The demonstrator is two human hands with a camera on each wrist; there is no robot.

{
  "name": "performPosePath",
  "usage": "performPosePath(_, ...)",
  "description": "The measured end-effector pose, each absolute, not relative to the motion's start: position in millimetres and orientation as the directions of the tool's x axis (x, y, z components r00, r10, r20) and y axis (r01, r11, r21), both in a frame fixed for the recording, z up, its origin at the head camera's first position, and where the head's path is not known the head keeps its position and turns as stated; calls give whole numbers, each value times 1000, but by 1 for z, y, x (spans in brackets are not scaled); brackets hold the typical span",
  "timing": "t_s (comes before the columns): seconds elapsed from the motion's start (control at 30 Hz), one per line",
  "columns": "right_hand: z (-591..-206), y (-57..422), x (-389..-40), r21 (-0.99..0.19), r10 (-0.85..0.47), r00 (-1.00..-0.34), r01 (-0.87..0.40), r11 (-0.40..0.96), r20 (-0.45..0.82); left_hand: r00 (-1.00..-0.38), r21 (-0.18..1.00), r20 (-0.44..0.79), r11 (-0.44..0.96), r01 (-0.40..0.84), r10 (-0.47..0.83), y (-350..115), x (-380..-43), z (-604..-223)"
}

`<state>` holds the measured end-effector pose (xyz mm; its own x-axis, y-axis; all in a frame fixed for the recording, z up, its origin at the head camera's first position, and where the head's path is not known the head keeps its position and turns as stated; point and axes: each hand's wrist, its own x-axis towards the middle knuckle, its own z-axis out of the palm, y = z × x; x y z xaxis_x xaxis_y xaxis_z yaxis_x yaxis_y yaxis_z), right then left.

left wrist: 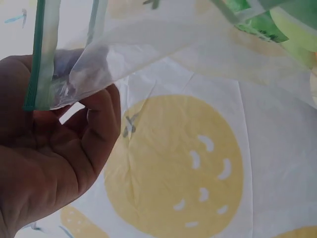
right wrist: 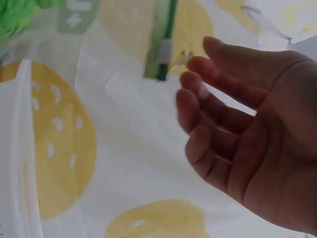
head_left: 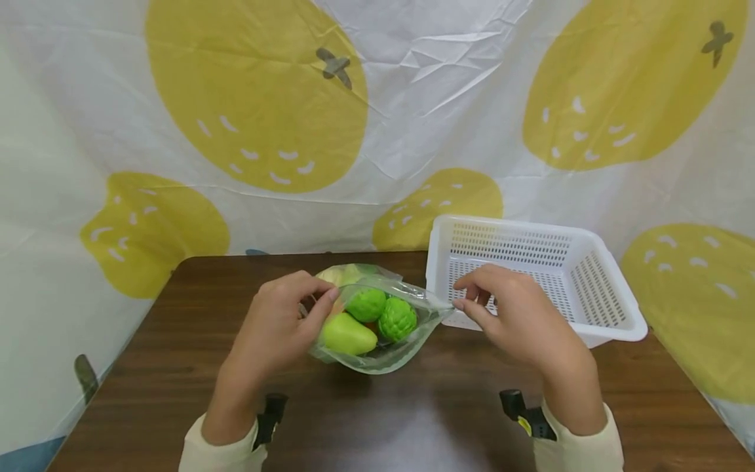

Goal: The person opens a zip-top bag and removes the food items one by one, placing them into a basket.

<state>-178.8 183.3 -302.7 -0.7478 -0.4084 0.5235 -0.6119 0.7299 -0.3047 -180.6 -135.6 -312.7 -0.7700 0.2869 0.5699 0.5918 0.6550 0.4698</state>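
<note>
Clear plastic forms the bag (head_left: 385, 362), which sits over the table (head_left: 153, 354), its left corner pinched in the grip of the left hand (head_left: 277, 321) between thumb and fingers. Inside lie a yellow-green fruit (head_left: 349, 334), a knobbly green fruit (head_left: 397, 320) and a rounder green fruit (head_left: 366, 303). Just beside the bag's right corner, the right hand (head_left: 522, 314) has its grip loosely spread, apart from the white slider (right wrist: 166, 51) on the green zip strip (right wrist: 169, 25). Beyond that hand stands a white perforated basket (head_left: 435, 262), before a lemon-print cloth (head_left: 401, 131).
</note>
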Motion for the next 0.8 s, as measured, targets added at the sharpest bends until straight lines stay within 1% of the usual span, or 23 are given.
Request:
performPosePath(0.1,-302,173,-171,-277,-424,-656,-693,666,624,-737,460,618,634,622,275,-130,-181,-313)
performPosePath(0.2,-305,153,-164,-259,-475,-562,-786,561,677,-709,449,650,616,647,272,-127,-181,-314)
performPosePath(0.3,-314,127,-161,-225,-547,-505,-837,498,667,-699,440,659,611,658,277,-125,-180,-314)
performPosePath(0.37,-323,109,-162,-192,-593,-494,-845,499,636,-703,441,651,612,657,285,-124,-179,-314)
performPosePath(0.43,-332,95,-165,-157,-632,-510,-834,529,583,-711,447,638,611,654,294,-124,-178,-315)
performPosePath(0.57,-352,76,-174,-135,-681,-586,-792,595,440,-733,468,607,608,641,306,-124,-177,-315)
performPosePath(0.7,-367,70,-185,-148,-680,-662,-742,654,314,-739,481,588,593,646,328,-122,-177,-316)
performPosePath(0.8,-375,68,-191,-158,-665,-699,-711,685,263,-724,476,593,572,668,351,-120,-178,-318)
